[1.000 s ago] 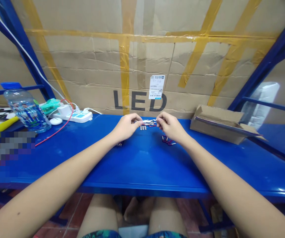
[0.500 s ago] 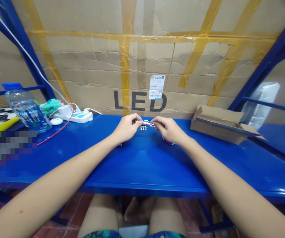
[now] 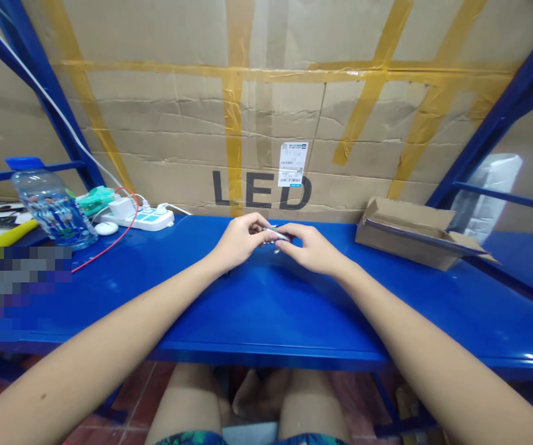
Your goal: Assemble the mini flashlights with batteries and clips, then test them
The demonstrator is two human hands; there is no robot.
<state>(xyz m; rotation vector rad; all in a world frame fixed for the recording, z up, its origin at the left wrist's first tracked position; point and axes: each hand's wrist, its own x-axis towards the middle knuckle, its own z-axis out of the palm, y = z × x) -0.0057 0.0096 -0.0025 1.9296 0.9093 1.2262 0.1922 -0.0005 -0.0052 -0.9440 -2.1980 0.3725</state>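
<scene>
My left hand and my right hand meet above the far middle of the blue table. Between their fingertips is a small, slim, whitish-silver piece, slanting down to the right. Thumb and fingers of the left hand pinch its left end, while the right thumb and fingers close on the other end. Its exact kind is too small to make out. A tiny pale bit shows just below the right thumb. The fingers hide most of what lies behind them.
A water bottle with a blue cap, a white power strip and a red cable are at the left. On the right lies an open cardboard box. A large carton stands along the back.
My right hand has come left, close against the left one. The slim piece now slants instead of lying level. The reddish looped thing under my right hand is no longer visible.
</scene>
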